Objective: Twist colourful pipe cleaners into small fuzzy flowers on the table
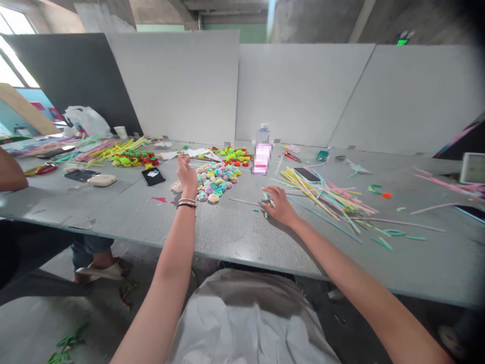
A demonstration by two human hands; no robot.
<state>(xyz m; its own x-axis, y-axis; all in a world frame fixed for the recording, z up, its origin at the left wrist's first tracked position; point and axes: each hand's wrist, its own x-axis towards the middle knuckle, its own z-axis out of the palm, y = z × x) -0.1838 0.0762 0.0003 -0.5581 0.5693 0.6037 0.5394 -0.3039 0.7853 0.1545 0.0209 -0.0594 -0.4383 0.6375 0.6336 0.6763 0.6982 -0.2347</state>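
Observation:
Raised a little above the table, my left hand (pixel 187 174) has its fingers curled together, and whatever they may hold is too small to make out. Just right of it lies a pile of pastel fuzzy pieces (pixel 217 179) in pink, mint, cream and lilac. My right hand (pixel 279 205) rests low on the tabletop, fingers arched around a small greyish item with teal bits that I cannot make out. A thin pointed metal strip (pixel 244 201) extends left from those fingertips. Right of this hand, a loose bundle of pastel pipe cleaners (pixel 329 194) is spread out.
Behind the pile stand a pixelated clear bottle (pixel 262 151) and red-and-yellow fuzzy pieces (pixel 235 155). Phones (pixel 306 175) (pixel 153 176) lie on both sides. A red-handled tool (pixel 291 156) and a teal scoop (pixel 322 155) are farther back. Another person's arm (pixel 11 172) rests at left.

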